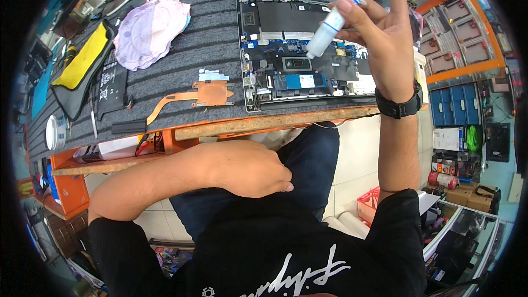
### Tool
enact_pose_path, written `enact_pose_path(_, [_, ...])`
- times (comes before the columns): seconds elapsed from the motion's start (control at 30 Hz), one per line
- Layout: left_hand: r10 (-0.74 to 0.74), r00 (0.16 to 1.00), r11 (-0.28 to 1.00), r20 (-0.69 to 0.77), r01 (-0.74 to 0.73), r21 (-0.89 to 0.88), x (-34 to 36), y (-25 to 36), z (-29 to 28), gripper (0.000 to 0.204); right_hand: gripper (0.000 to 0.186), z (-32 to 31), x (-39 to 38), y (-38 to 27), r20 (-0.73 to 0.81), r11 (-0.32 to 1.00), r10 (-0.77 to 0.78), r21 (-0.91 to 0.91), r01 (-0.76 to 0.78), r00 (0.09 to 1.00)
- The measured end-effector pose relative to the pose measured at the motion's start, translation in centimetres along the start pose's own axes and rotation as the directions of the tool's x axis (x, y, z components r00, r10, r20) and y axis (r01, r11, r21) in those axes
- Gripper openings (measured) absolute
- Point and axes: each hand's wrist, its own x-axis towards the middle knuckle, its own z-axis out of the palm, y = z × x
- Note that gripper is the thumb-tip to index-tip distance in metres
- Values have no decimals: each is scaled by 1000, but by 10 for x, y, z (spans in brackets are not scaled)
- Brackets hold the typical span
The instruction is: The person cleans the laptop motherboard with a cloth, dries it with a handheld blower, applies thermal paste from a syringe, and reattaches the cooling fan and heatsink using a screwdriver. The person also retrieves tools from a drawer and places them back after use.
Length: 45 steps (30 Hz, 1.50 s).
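My right hand grips a white syringe at a slant, thumb on its barrel, with its tip down just above the bare processor on the open laptop's circuit board. A copper heatsink with heat pipe lies detached to the laptop's left. My left hand hangs over my lap below the table edge, fingers curled closed with the palm turned away; whether anything is inside is hidden.
The grey ribbed mat also bears a crumpled pink cloth, a yellow-black pouch, a battery pack, a white tub and tools. Orange-framed trays and blue drawers stand at right.
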Motion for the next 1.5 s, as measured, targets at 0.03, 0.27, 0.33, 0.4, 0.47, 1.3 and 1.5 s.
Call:
enact_pose_path(0.03, [5,1000,1000,15,-5,18,3,-6,0,42,83,4,1,4,-10,1000,18,25,-18,1000])
enact_pose_path(0.27, [-80,993,995,90,73,73,5,-30,7,40,79,14,3,34,-2,998,-6,61,6,1000])
enact_pose_path(0.33, [-84,993,996,78,81,39,2,-31,7,40,79,17,7,40,-52,1000,-14,-16,13,999])
enact_pose_path(0.4, [-48,998,999,35,48,1,1,-33,7,40,79,19,7,44,-62,997,-58,-62,54,996])
enact_pose_path(0.47, [-34,999,999,28,34,-9,-1,-34,8,40,79,17,8,38,-17,999,-28,-25,28,999])
enact_pose_path(1.3, [-51,996,994,72,58,-97,-4,-34,6,39,75,18,9,42,59,999,-27,-31,29,998])
enact_pose_path(1.5, [-30,998,991,64,38,-130,-2,-38,8,39,74,17,10,58,49,982,-140,-120,145,989])
